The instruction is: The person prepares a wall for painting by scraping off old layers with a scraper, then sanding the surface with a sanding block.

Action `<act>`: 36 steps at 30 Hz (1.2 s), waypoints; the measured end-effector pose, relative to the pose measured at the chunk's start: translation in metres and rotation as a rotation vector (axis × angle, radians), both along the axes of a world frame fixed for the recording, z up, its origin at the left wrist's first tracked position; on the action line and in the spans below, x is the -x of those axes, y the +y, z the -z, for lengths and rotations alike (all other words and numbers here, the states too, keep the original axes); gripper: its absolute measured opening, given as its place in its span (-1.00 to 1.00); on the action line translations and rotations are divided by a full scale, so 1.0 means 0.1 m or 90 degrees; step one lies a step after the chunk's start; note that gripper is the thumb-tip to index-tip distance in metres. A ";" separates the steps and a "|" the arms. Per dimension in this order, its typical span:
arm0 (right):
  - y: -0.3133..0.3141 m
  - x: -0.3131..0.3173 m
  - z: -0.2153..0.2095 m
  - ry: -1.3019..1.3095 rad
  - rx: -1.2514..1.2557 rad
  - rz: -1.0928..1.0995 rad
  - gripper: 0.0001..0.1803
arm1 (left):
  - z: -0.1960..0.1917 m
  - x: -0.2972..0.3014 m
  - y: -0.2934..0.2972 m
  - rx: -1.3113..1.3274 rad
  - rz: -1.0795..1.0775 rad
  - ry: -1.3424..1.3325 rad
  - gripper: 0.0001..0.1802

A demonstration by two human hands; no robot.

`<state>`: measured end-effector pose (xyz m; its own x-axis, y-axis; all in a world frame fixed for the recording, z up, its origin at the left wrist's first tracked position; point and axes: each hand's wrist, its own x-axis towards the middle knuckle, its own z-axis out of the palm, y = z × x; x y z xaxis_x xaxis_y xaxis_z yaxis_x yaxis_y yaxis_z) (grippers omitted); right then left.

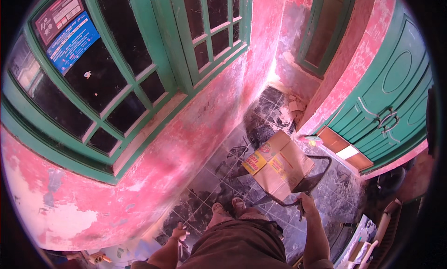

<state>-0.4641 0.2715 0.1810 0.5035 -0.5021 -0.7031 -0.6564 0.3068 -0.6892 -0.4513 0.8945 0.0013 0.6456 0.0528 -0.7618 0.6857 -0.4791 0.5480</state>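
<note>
A brown cardboard box (284, 164) with yellow printed panels rests tilted on a dark bent-tube metal frame, perhaps a chair, whose far bar (328, 159) loops out on the box's right. My right hand (307, 205) is closed round the near end of this frame, just below the box. At lower left, away from the box, my left hand (178, 232) hangs beside my body with its fingers curled. Something dark and narrow shows just under it; what it is cannot be made out.
A pink peeling wall (186, 176) with green-framed windows (135, 78) runs along the left. Green double doors (386, 101) stand at the right. Dark dusty floor tiles (200, 213) lie around my feet; rubble (293, 106) fills the far corner. Assorted items (363, 236) crowd the lower right.
</note>
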 end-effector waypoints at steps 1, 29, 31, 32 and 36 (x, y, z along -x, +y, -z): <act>0.01 -0.05 0.01 -0.040 -0.024 -0.017 -0.80 | 0.04 0.08 0.07 0.028 -0.058 0.070 -0.25; 0.70 -0.56 0.11 -0.149 0.143 -0.078 -0.64 | -0.53 -1.48 -1.18 0.178 0.166 -0.154 -0.45; 0.80 -0.53 0.12 -0.003 0.261 0.004 -0.54 | -0.62 -1.48 -1.24 0.218 0.186 -0.176 -0.47; 0.84 -0.52 0.13 -0.040 0.242 -0.013 -0.54 | -0.65 -1.48 -1.27 0.218 0.214 -0.202 -0.49; 0.91 -0.41 0.20 -0.092 0.341 0.224 -0.47 | -0.78 -1.46 -1.32 0.233 0.301 -0.210 -0.53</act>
<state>-0.4234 0.3626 0.1608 0.3164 -0.9158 -0.2473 -0.4691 0.0755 -0.8799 -0.3049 0.7630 0.0795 0.7376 -0.5157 -0.4359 0.2168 -0.4305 0.8762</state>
